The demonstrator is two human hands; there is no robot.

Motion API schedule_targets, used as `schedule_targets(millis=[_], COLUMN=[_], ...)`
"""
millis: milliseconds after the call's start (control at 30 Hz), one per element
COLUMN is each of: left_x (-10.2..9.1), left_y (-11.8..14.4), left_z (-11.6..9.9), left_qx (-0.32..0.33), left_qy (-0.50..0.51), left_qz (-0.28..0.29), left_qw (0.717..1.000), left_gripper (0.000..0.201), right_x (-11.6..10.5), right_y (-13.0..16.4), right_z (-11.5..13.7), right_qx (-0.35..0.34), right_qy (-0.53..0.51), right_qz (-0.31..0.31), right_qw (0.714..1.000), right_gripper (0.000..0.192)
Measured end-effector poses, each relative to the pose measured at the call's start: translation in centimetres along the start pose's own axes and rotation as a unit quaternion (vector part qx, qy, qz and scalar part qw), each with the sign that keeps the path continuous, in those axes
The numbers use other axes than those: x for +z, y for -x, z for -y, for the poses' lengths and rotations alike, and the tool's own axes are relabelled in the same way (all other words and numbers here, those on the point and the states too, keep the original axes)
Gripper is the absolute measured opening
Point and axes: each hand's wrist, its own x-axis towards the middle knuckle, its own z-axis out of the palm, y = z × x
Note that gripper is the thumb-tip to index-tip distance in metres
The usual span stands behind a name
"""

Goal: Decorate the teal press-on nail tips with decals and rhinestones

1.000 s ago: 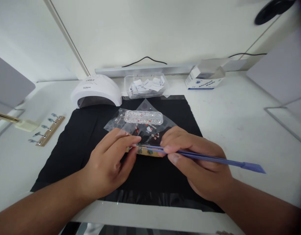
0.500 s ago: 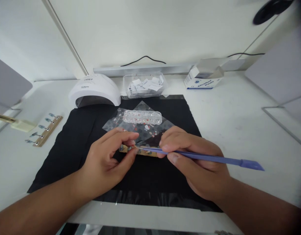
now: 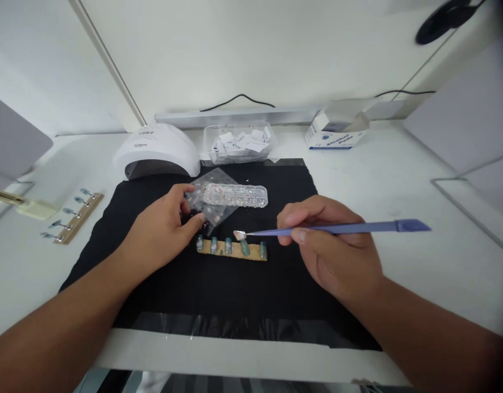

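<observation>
The purple tweezers [image 3: 345,227] in the right hand [image 3: 327,232] look like smooth coated metal with a soft sheen. Between the hands I can see glossy green nail tips [image 3: 228,245] on a matt strip [image 3: 236,251], wood or cardboard, hard to say from here. By the left hand [image 3: 163,221] lies clear, shiny plastic film [image 3: 216,215]; beyond it, a glossy white plastic lamp [image 3: 161,144]. Dull black cloth [image 3: 185,289] spreads under both hands, shinier along its near edge.

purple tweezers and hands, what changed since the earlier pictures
The left hand moved up-left, away from the slim purple tweezers; the clear patterned sheet shifted left. A small pale piece now shows at the tweezers' tip. The right hand still grips them; the white domed lamp stayed.
</observation>
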Motion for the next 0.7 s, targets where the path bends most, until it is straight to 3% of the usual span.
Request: schedule_targets(millis=[133,300,400,567,700], left_x=[-0.2,-0.3,-0.4,-0.1,0.1], left_y=[0.1,1.3,1.5,1.5,1.4], left_z=[0.3,-0.5,-1.2,-1.9,-1.8], left_qx=[0.005,0.121,0.174,0.217,0.243], left_qy=[-0.014,0.065,0.08,-0.004,-0.029], left_qz=[-0.02,-0.026,0.025,0.148,0.178], left_qw=[1.0,0.99,0.981,0.965,0.953], left_gripper=[0.035,0.018,0.021,0.051,0.046], right_x=[-0.8,-0.9,-0.8,-0.9,-0.8], right_y=[-0.8,-1.4,-1.5,-1.6,-1.6], right_z=[-0.7,-0.9,-0.7,-0.7,-0.6], right_qx=[0.006,0.04,0.054,0.064,0.078], right_qy=[-0.003,-0.018,-0.013,-0.008,-0.002], right_qz=[-0.009,0.014,0.029,0.062,0.077], right_qw=[1.0,0.999,0.998,0.996,0.994], right_gripper=[0.019,0.015,0.013,0.012,0.012])
